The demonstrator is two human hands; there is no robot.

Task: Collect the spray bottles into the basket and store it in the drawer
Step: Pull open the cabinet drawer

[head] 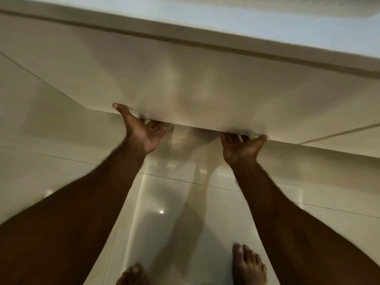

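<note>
Glossy pale floor tiles (174,212) lie below a cream drawer front (185,85) under the countertop (267,23). Both palms face up: the left hand (141,130) and right hand (240,147) curl their fingers under its bottom edge, thumbs on its face. Bare feet (247,264) stand below.

A home interior, most likely a kitchen or bathroom, under dim warm light: a glossy cream drawer front (185,83) sits below a pale countertop (267,31), with matching flat cabinet panels (51,112) on either side. Large polished floor tiles (174,212) with thin grout lines reflect small ceiling lights. The person's 2 bare feet (248,266) point to a domestic setting.
</note>
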